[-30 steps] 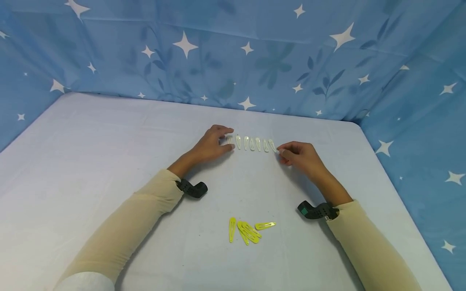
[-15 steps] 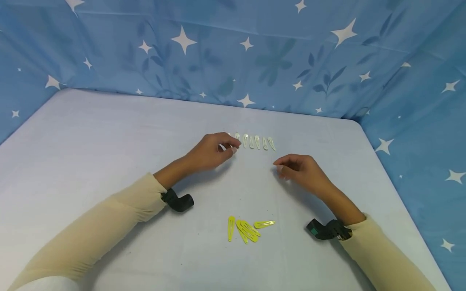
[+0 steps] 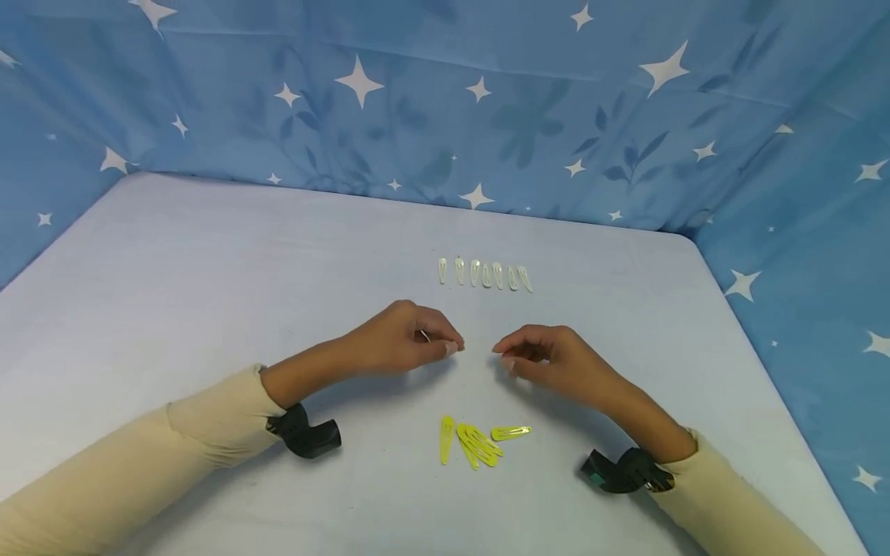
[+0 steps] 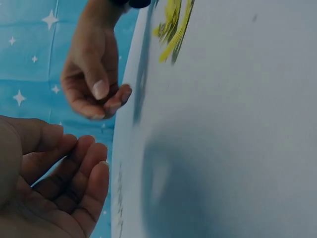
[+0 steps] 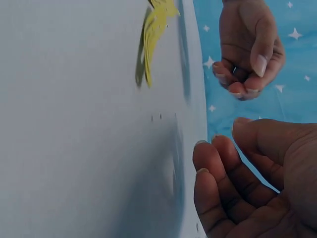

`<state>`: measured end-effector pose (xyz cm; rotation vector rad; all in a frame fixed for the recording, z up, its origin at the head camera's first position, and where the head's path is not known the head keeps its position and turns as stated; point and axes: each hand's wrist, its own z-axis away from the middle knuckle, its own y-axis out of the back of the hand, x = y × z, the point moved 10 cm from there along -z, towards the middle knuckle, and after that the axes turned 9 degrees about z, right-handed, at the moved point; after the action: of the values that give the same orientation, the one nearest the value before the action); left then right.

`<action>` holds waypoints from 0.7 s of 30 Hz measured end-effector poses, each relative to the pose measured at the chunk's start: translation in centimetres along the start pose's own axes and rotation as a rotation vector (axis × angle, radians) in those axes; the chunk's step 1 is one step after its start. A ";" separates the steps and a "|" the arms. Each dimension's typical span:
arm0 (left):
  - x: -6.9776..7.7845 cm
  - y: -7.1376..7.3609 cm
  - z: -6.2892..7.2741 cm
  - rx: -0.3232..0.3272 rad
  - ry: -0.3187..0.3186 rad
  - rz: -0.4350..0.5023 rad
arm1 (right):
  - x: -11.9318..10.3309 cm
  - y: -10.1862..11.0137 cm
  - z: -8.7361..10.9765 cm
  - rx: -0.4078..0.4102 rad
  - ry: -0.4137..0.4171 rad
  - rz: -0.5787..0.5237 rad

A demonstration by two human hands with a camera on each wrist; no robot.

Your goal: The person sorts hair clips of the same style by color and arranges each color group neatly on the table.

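Both hands hover over the table's middle, facing each other, fingers loosely bent and nothing between them. In the head view my left hand lies left of my right hand, a small gap apart. Beyond them, several pale snap hair clips stand side by side in a row. Nearer me lies a small group of yellow snap hair clips, some overlapping in a fan, one upright at the left and one sideways at the right. The left wrist view shows the empty fingers clearly; the right wrist view shows bent fingers likewise.
A white cloth covers the table. Behind and at the sides hangs a blue curtain with white stars. Each wrist wears a black camera, the left camera and the right camera.
Both hands have drawn back from the pale clip row toward me and moved closer together. The right hand has left the row's right end. The yellow clips stay in place.
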<state>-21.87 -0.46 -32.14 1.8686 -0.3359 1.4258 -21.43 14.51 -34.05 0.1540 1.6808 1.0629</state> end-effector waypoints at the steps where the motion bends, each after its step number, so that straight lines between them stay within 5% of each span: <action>1: -0.1 -0.5 0.1 -0.018 0.012 0.010 | -0.4 -0.3 0.1 -0.016 0.019 0.001; 9: -0.6 -3.1 1.5 -0.128 0.110 0.013 | -2.2 -2.8 0.6 -0.129 0.119 -0.001; 21: -1.1 -4.6 2.9 -0.149 0.161 0.067 | -3.2 -4.5 1.7 -0.183 0.130 -0.008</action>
<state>-17.37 0.45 -35.28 1.6258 -0.4165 1.5413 -17.02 10.97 -35.00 -0.0404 1.6868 1.2368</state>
